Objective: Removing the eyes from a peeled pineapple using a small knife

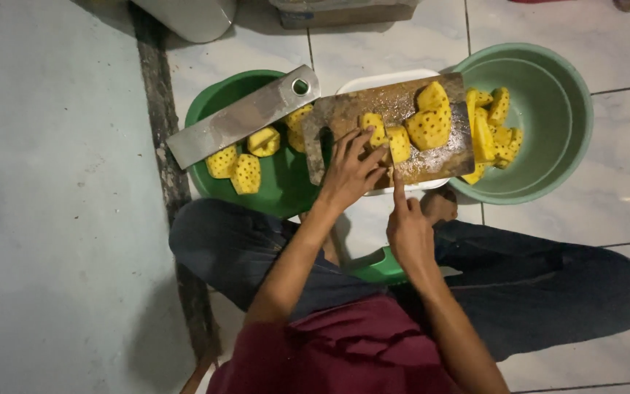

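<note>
I sit cross-legged on the tiled floor [563, 241], knees spread wide. At one o'clock from my hands stands the pale green basin [559, 109], with peeled pineapple pieces [494, 131] heaped against its left wall. At eleven o'clock lies the darker green basin [286, 186], holding more yellow chunks [246, 171], and a long flat metal blade [242, 117] rests across its rim. Between the two basins the wet wooden cutting board [344, 109] sits on a white tray [380, 79]. On the board, a large pineapple half [429, 128] lies at twelve o'clock from my right hand [408, 233], which is mostly curled, forefinger stretched straight to the board's near edge; I cannot tell whether it grips a knife. My left hand [348, 175] is spread, fingertips pressing down on the pineapple slice [384, 138] at the board's middle.
</note>
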